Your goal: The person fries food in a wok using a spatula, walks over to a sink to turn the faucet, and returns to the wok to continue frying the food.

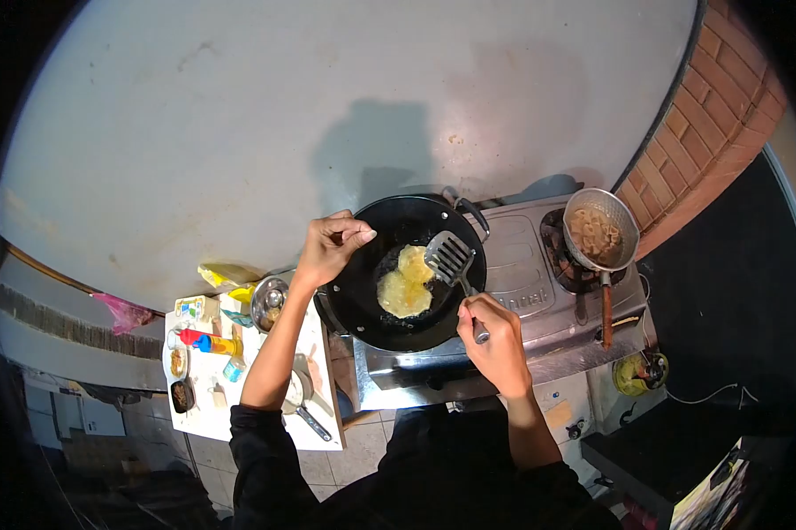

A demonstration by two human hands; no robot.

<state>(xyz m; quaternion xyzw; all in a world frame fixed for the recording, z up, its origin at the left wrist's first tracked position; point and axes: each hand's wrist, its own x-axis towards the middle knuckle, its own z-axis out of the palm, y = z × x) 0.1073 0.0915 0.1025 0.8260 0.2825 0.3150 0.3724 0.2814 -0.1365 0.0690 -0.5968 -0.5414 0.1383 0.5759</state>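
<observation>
Right hand (493, 340): fingers gripping spatula (465, 284) | left hand (332, 243): fingers pinched together, contents unclear | yellow food (404, 291): centre frame, in wok (352, 287) | risk: spatula shoved sideways could tear food's narrow join

Head-worn view: from near above wok (354, 281), facing forward-down.

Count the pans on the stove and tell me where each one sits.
2: the black wok on the left side of the stove, and the silver saucepan on the right side. No others seem hidden.
</observation>
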